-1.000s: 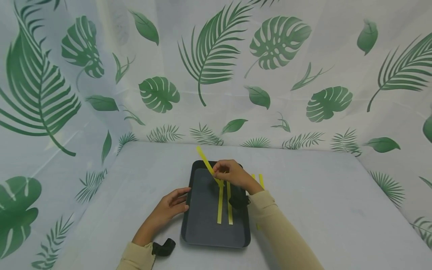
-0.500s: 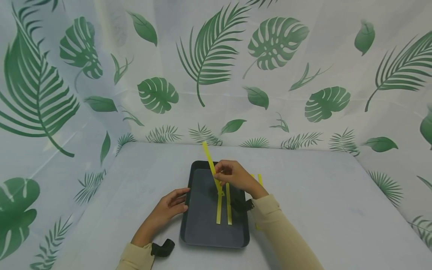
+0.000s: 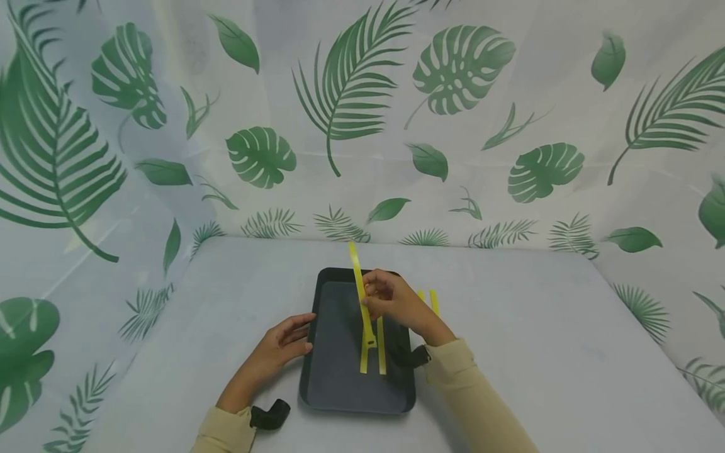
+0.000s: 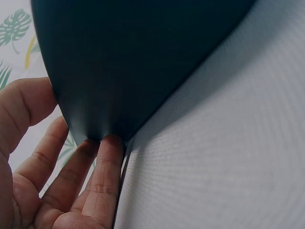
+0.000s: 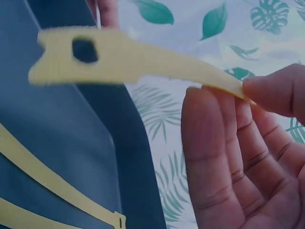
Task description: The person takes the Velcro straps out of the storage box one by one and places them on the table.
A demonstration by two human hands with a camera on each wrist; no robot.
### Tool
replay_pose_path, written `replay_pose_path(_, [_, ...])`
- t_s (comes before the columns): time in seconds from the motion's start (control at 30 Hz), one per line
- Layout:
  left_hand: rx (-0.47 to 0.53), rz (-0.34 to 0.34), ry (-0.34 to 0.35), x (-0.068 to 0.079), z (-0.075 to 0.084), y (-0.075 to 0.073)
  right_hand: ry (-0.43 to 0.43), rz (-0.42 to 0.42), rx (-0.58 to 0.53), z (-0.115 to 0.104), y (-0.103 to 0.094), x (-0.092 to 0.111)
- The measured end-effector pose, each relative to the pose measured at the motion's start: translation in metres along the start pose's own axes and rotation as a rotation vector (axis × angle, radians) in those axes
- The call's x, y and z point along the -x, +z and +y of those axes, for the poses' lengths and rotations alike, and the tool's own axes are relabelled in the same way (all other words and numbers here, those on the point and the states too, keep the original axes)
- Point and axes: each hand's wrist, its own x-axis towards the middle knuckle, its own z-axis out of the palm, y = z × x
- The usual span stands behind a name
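Note:
My right hand (image 3: 396, 302) pinches a yellow cable tie (image 3: 358, 277), a flat strap, between thumb and fingers above the dark grey tray (image 3: 340, 390). In the right wrist view the slotted head of the held cable tie (image 5: 114, 57) points left, over the tray. Two more yellow cable ties lie lengthwise in the tray: a left one (image 3: 364, 363) and a right one (image 3: 382, 355), both partly covered in the head view. My left hand (image 3: 277, 346) touches the tray's left side. In the left wrist view its extended fingertips (image 4: 110, 145) rest against the tray wall.
Yellow strips (image 3: 433, 302) lie on the white tablecloth (image 3: 538, 352) just right of the tray, partly hidden by my right arm. Behind and beside the table hangs a leaf-patterned curtain (image 3: 481, 189). Each wrist carries a black camera mount (image 3: 270, 415).
The held cable tie has swung from leaning left to nearly upright, its slotted head dropping toward the tray's front. My right hand has shifted slightly; my left stays at the tray's side.

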Motion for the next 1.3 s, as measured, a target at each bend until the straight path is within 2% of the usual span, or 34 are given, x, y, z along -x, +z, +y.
replay_pose_path(0.37, [-0.028, 0.019, -0.014, 0.000, -0.001, -0.001, 0.112, 0.060, -0.054, 0.007, 0.004, 0.017])
replay_pose_path(0.77, [-0.021, 0.023, -0.010, 0.001, 0.003, 0.001, 0.151, 0.080, -0.099, 0.017, -0.002, 0.035])
replay_pose_path(1.3, [-0.017, 0.028, -0.010, 0.000, 0.001, 0.002, 0.170, 0.106, -0.095, 0.024, -0.018, 0.054])
